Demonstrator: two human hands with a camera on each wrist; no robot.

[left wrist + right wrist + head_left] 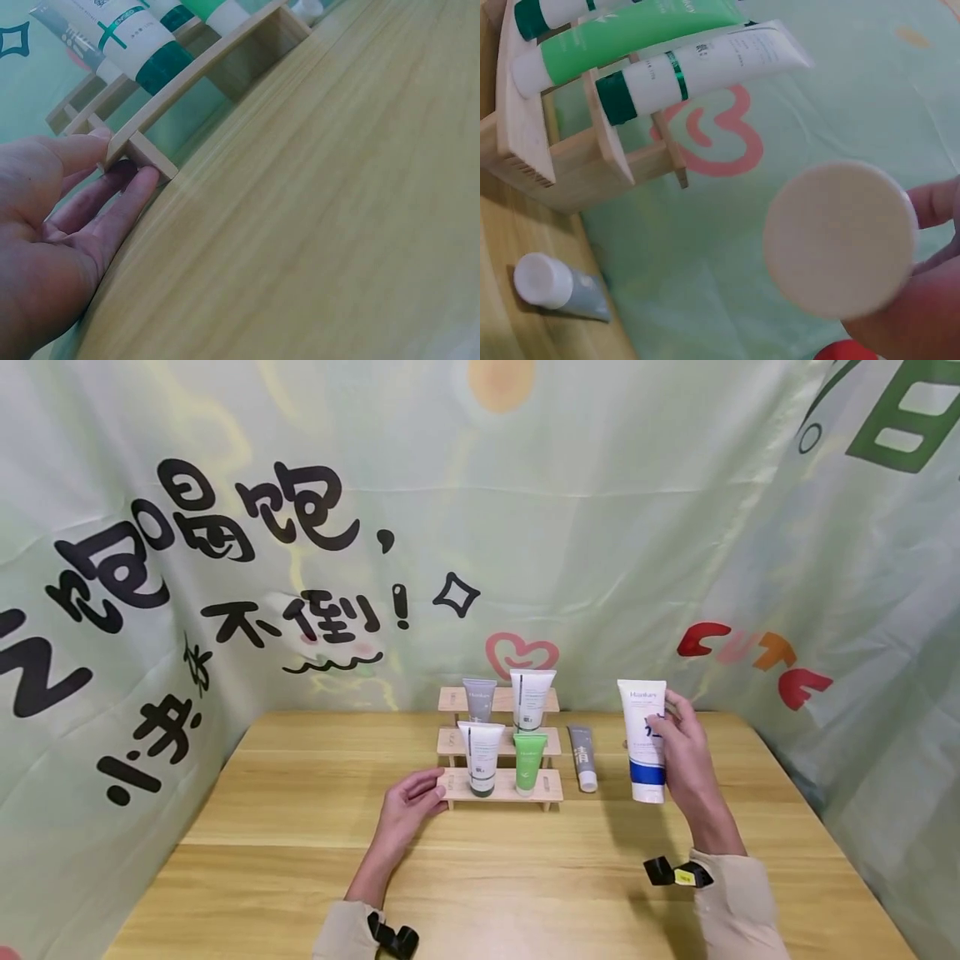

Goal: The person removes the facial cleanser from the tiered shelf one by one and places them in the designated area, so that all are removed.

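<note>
Head view first: the right hand has the white-and-blue tube pinched, thumb in front, fingers behind, cap down and clear of the bench. Honestly I'd keep that light grip and hold the tube upright so the flat cap stays level. The left hand grips the near corner of the wooden rack, and I'd make that firm but gentle, since a tug could topple stuff. Just right of the left hand, the front shelf holds the front white tube and green tube, with the back grey tube and back white tube behind. The loose grey tube lies on the bench between rack and right hand. Left wrist view: thumb against the shelf end, fingers by the leg, so a decent brace imo. Right wrist view: the held tube's round cap faces the camera, fingers partly hidden behind it; caps are on the rack tubes I can see there, but no clue how full any are.
</note>
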